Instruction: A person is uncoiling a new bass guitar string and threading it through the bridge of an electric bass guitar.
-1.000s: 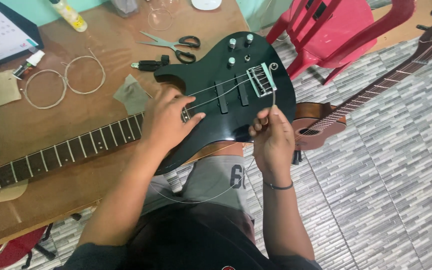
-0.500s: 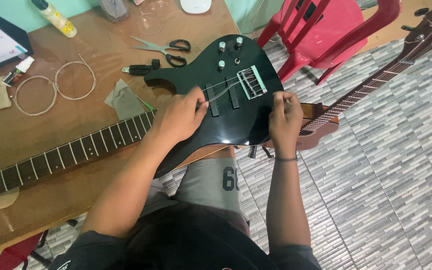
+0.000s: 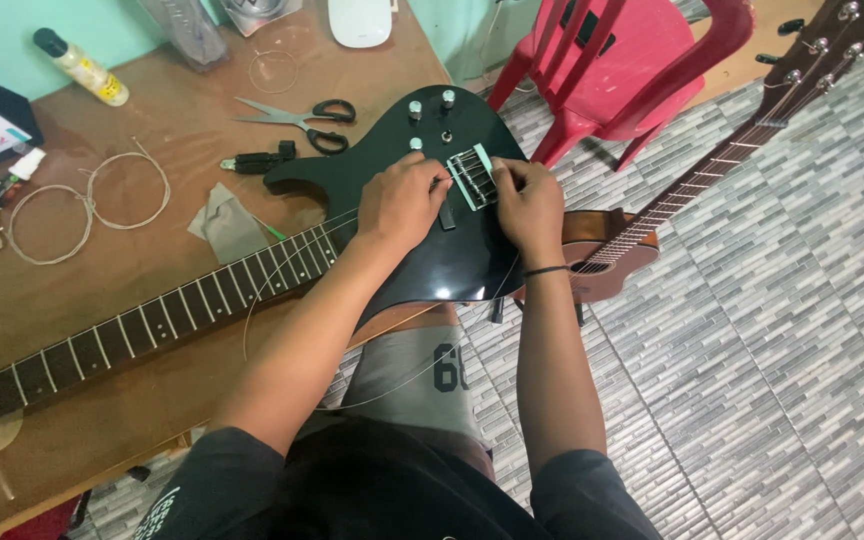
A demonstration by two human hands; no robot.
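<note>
Your glossy black solid-body electric guitar (image 3: 422, 250) lies face up on the brown wooden worktop (image 3: 152, 270). Its long axis runs diagonally: the dark fretted neck (image 3: 132, 330) points toward the worktop's near-left corner, and the body points toward the far-right corner, with its lower bout hanging past the worktop's right edge over your lap.

Your left hand (image 3: 402, 200) rests curled on the body just left of the silver metal bridge (image 3: 472, 178), fingertips pressed at the bridge's near side. Your right hand (image 3: 527, 205) meets it from the right, fingers pinched at the bridge's edge. Whether either grip actually holds the thin wire string (image 3: 282, 270) you cannot tell, since the fingers hide it; a slack loop of that string arcs over the neck and down past the worktop's near edge.

Along the far edge lie black-handled scissors (image 3: 297, 115), and a small black tool (image 3: 257, 160) sits just beside the guitar's upper horn. A crumpled grey cloth (image 3: 227, 225) touches the neck's far side. Coiled old strings (image 3: 82, 210) lie toward the left edge, well apart from your hands.

Open room is the bare wood between the coils and the cloth. To your right, off the worktop, a brown acoustic guitar (image 3: 652, 230) sits close behind your right wrist, and a red plastic chair (image 3: 632, 70) stands beyond it on the grey tiled floor (image 3: 772, 380).
</note>
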